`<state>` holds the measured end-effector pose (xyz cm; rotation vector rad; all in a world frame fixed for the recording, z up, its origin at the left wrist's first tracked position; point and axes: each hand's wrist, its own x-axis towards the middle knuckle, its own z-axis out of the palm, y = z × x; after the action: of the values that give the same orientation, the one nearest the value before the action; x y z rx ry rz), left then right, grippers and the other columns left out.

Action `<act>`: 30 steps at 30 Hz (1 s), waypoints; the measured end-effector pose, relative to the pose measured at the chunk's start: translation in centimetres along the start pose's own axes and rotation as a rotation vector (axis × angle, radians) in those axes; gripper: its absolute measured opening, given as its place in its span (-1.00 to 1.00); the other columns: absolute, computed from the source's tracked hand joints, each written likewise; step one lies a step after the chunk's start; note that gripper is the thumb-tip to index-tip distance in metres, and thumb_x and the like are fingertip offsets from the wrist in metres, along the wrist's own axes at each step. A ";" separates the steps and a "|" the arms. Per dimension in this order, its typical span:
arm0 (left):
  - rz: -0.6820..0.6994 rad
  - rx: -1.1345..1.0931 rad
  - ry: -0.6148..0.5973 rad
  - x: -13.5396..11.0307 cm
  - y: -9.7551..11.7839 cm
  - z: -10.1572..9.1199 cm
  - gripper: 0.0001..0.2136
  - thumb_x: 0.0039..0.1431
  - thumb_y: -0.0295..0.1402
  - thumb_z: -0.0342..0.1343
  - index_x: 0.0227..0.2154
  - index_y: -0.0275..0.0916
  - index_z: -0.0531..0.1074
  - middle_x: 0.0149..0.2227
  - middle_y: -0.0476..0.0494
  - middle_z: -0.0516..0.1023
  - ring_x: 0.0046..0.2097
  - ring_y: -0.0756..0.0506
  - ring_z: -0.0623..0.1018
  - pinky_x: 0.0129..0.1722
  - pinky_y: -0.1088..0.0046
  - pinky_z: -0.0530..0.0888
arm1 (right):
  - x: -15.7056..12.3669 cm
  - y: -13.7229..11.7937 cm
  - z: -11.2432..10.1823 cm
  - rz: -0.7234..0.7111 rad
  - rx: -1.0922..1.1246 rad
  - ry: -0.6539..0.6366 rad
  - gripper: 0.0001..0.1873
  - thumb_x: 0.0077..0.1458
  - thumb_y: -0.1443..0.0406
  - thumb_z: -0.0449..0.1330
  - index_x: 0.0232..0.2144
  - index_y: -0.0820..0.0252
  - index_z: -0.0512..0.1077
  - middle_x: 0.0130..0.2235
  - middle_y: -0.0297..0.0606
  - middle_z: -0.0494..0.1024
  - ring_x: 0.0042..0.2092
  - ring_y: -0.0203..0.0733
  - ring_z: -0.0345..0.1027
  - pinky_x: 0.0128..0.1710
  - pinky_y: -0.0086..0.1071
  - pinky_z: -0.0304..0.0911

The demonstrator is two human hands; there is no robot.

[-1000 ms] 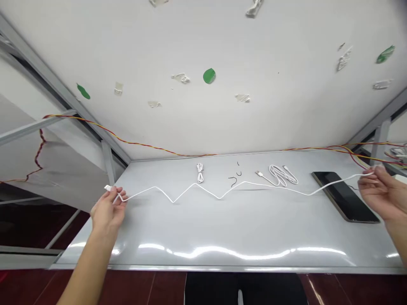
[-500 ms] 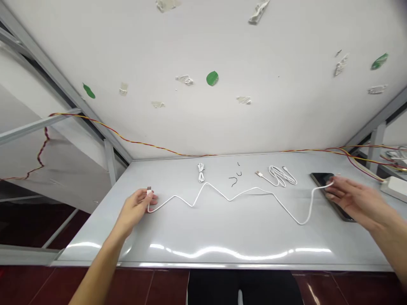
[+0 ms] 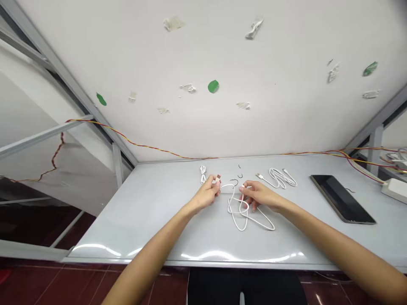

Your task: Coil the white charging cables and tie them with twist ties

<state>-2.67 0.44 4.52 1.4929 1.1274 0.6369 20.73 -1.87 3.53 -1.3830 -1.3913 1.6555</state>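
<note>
A long white USB cable point(image 3: 243, 215) hangs in loose loops on the grey table point(image 3: 159, 220), between my two hands at the middle. My left hand point(image 3: 206, 196) pinches one plug end of it. My right hand point(image 3: 259, 195) pinches the other end, a short way to the right. Both hands are closed on the cable, a little above the tabletop.
A small bundled white cable point(image 3: 202, 174) lies behind my left hand. A loosely coiled white cable point(image 3: 280, 177) lies behind my right hand, with black wire ties point(image 3: 237, 178) between them. A dark tablet point(image 3: 341, 197) lies at the right, a white box point(image 3: 394, 189) at the far right.
Both hands have come together from the table's sides to its middle, each keeping its cable end. The cable, once stretched across the table, now sags in loops.
</note>
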 end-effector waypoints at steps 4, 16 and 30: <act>0.186 0.065 -0.001 1.8 -0.4 1.0 -0.44 0.15 0.13 0.08 0.05 -0.16 0.24 -0.40 0.03 0.34 -0.41 -0.01 0.37 -0.38 0.44 0.37 | 1.4 -0.2 0.1 -0.017 -0.011 -0.020 -0.57 0.11 -0.06 0.24 -0.38 0.14 0.26 -0.50 -0.25 0.56 -0.47 -0.23 0.46 -0.72 -0.55 0.18; 0.544 0.984 -0.154 1.0 -2.0 2.0 -0.58 0.18 0.03 0.14 -0.04 -0.13 0.47 -0.27 -0.12 0.40 -0.25 -0.13 0.42 -0.22 0.33 0.40 | 1.0 1.0 0.2 -0.086 0.074 0.010 -0.56 0.10 -0.09 0.22 -0.36 0.14 0.29 -0.38 -0.24 0.58 -0.39 -0.20 0.51 -0.66 -0.50 0.28; 0.113 0.076 -0.284 -0.2 0.1 0.6 -0.56 0.32 0.11 -0.20 -0.29 -0.20 0.26 -0.50 0.03 0.38 -0.57 0.06 0.27 -0.56 0.52 0.22 | 1.3 0.5 -2.5 -0.263 0.592 0.495 -0.61 -0.10 0.08 0.45 -0.44 0.13 0.36 -0.32 -0.26 0.59 -0.45 -0.32 0.41 -0.55 -0.46 0.34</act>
<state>-2.19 0.04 4.45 1.6623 0.8612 0.4448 22.78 0.04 2.80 -1.0961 -0.6850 1.2841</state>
